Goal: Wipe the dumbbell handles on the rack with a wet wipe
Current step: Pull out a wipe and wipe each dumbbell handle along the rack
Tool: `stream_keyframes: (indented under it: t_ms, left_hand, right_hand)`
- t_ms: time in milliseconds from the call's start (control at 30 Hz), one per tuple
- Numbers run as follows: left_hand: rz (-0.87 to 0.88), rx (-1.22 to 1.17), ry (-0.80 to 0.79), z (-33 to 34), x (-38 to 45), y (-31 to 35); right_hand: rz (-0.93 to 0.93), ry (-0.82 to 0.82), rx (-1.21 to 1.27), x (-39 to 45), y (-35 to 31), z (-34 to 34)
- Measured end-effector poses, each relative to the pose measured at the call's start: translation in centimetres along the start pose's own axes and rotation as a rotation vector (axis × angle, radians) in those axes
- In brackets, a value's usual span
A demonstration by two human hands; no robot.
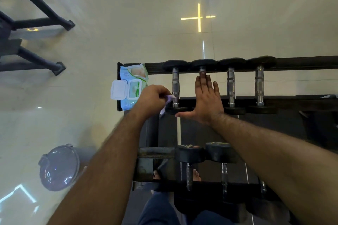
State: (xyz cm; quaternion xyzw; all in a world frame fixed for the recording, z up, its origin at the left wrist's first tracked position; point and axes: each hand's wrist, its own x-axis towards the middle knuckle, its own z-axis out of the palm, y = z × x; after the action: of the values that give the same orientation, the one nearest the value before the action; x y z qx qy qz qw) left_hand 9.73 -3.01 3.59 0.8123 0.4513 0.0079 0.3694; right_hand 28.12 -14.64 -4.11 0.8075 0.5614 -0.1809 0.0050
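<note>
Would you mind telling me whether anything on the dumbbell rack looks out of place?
Only the wet wipe pack: it lies on the top rack's left end with its lid flipped open. The dumbbells sit evenly in line.

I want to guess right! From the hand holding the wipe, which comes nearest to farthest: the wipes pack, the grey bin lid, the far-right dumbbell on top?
1. Wipes pack, just left of the left hand.
2. Grey bin lid, on the floor, lower left.
3. Far-right top dumbbell, off right.
</note>
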Motion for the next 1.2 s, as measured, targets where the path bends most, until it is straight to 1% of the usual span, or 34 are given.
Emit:
stream_keyframes:
  t_ms: [133, 233, 333, 500, 567, 667, 700, 800, 900, 1000, 1133, 1200]
  left_hand:
    - [-0.064, -0.156, 0.097, 1.0, -3.0, 0.6]
    - [-0.068, -0.248, 0.13, 0.8, -4.5, 0.7]
    - [-0.051, -0.29, 0.148, 0.1, -5.4, 0.6]
    - [-0.057, -0.397, 0.193, -0.5, -6.9, 2.2]
    - [-0.046, -0.44, 0.217, -0.3, -6.7, 2.9]
    - [-0.062, -0.56, 0.202, 1.1, -6.0, 4.0]
    - [-0.062, -0.584, 0.219, 1.8, -5.8, 4.6]
    - [-0.019, -0.515, 0.312, 3.6, -5.5, 6.3]
    - [-0.022, -0.455, 0.355, 5.7, -5.0, 8.0]
    - [-0.076, -0.381, 0.449, 7.8, -4.2, 10.1]
    - [-0.23, -0.407, 0.587, 11.0, -2.8, 13.4]
    - [-0.273, -0.383, 0.602, 12.2, -2.1, 15.1]
  right_hand:
    - [0.033, -0.066, -0.049, -0.6, -0.6, -0.9]
    - [0.026, -0.098, -0.136, -1.8, -0.6, -1.2]
    - [0.014, -0.081, -0.182, -5.1, 0.4, -1.1]
    - [0.046, -0.111, -0.314, -11.8, 2.7, -2.1]
    - [0.043, -0.098, -0.331, -12.7, 3.8, -2.9]
    - [0.091, -0.044, -0.302, -12.7, 5.9, -4.2]
    - [0.109, -0.028, -0.29, -12.5, 6.7, -4.5]
    - [0.133, -0.002, -0.262, -11.6, 9.6, -5.4]
    - [0.132, -0.007, -0.251, -9.9, 12.3, -5.8]
    - [0.06, -0.038, -0.266, -8.0, 14.4, -5.7]
    - [-0.11, -0.085, -0.316, -5.4, 17.2, -5.7]
    - [-0.156, -0.14, -0.298, -4.8, 18.5, -5.2]
